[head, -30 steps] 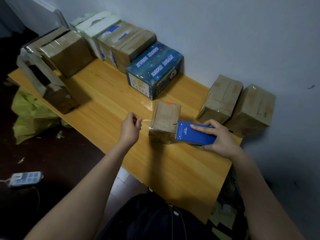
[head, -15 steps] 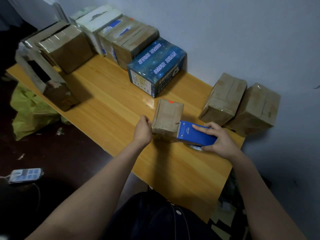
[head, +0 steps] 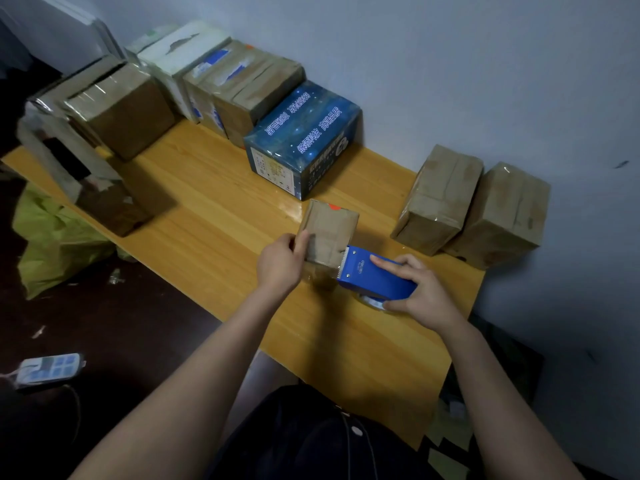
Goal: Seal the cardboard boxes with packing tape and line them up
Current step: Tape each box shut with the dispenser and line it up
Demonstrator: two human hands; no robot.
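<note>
A small brown cardboard box [head: 330,230] stands on the wooden table [head: 214,216], near its middle. My left hand [head: 282,263] grips the box's left side, thumb pressed on its top face. My right hand [head: 420,292] holds a blue tape dispenser [head: 375,277], whose toothed blade touches the box's right edge. A clear tape roll shows under the dispenser. Two taped brown boxes [head: 438,192] [head: 505,213] lie side by side against the wall at the right.
A blue printed box [head: 304,140] and several taped boxes [head: 242,88] line the wall at the back left. More brown boxes [head: 117,109] stand at the table's left end. On the dark floor lie a yellow-green bag [head: 52,244] and a power strip [head: 48,370].
My left hand moved right from pulling the tape end and now holds the small box's left side. The dispenser stays at the box's right edge.
</note>
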